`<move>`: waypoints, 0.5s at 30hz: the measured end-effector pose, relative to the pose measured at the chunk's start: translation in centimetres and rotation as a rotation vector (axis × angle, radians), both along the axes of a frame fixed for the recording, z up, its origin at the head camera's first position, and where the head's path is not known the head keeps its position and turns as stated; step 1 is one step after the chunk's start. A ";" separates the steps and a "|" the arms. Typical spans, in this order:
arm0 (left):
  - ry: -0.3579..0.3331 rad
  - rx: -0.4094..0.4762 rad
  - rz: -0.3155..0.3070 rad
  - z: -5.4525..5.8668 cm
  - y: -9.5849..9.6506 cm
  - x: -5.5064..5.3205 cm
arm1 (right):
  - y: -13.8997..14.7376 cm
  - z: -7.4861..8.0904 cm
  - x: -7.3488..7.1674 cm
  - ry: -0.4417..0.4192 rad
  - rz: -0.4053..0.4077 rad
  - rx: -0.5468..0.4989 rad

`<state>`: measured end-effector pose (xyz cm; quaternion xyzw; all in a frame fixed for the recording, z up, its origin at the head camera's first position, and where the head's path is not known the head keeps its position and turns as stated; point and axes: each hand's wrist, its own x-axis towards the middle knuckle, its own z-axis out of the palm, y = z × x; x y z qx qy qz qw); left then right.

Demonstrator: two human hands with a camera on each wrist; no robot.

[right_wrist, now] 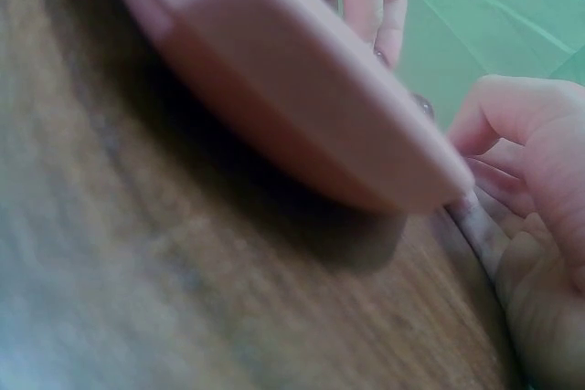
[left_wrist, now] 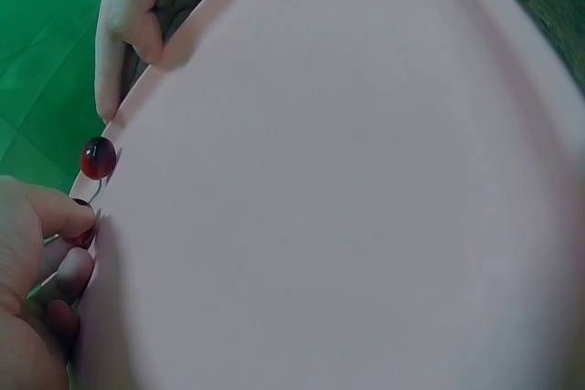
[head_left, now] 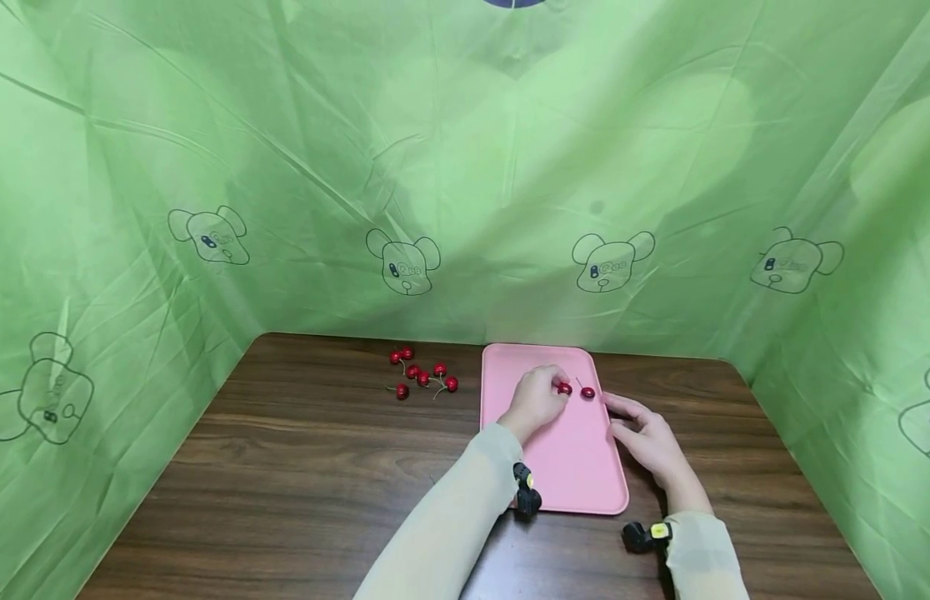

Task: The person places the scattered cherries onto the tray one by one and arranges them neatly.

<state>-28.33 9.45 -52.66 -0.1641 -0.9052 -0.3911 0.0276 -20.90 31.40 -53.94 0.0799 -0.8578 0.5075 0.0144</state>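
My left hand (head_left: pixel 538 398) reaches over the pink tray (head_left: pixel 566 475) and pinches a red cherry (head_left: pixel 565 388) between thumb and fingers near the tray's right side. In the left wrist view this cherry (left_wrist: pixel 82 210) is partly hidden by the fingers. A second cherry (head_left: pixel 587 392) with a thin stem lies just to the right, inside the tray's rim. My right hand (head_left: pixel 648 440) is at the tray's right edge, its extended fingertips touching the rim. From the right wrist view, the right hand (right_wrist: pixel 539 162) sits beside the tray's side wall.
Several red cherries (head_left: pixel 423 378), some with stems, lie on the dark wooden table (head_left: pixel 300 450) left of the tray. A green curtain (head_left: pixel 465 167) with printed bear heads encloses the back and sides. Both wrists carry small black cameras (head_left: pixel 527 496).
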 end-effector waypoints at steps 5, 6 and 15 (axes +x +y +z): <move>-0.027 0.041 -0.012 0.0 -0.3 0.0 | -0.1 0.0 -0.1 -0.003 0.009 -0.001; -0.030 0.049 -0.013 0.0 -0.3 0.0 | -0.1 0.0 -0.1 -0.004 0.008 -0.007; -0.057 0.106 -0.024 0.0 -0.8 -0.2 | -0.1 -0.4 -0.1 0.019 0.017 -0.022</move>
